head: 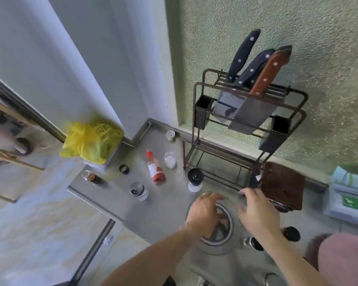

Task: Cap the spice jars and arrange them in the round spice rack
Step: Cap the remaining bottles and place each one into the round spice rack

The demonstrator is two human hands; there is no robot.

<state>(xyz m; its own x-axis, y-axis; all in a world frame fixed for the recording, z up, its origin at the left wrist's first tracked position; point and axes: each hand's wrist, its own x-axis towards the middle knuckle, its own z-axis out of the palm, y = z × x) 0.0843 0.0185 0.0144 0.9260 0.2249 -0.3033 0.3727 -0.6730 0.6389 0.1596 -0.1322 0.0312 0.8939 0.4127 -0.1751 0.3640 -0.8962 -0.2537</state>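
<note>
The round spice rack [229,234], a steel ring on the steel counter, lies partly under my hands. My left hand [205,213] reaches down into it with curled fingers; what it holds is hidden. My right hand [256,211] hovers over the rack's right side, fingers apart. A black-capped jar [195,179] stands just beyond my left hand. Further left are a silver-lidded shaker [137,190], a red bottle [155,168] on its side, an uncapped jar of white powder [170,159], a loose black cap [124,169] and a brown bottle [93,178]. Two black-capped jars [291,234] [254,243] stand right of the rack.
A brown wire knife rack [246,112] with three knives stands against the speckled wall behind. A brown cloth [281,184] lies to the right, a yellow plastic bag [89,139] at the counter's left corner, and a small white cup [170,134] at the back. The counter edge [95,205] drops off left.
</note>
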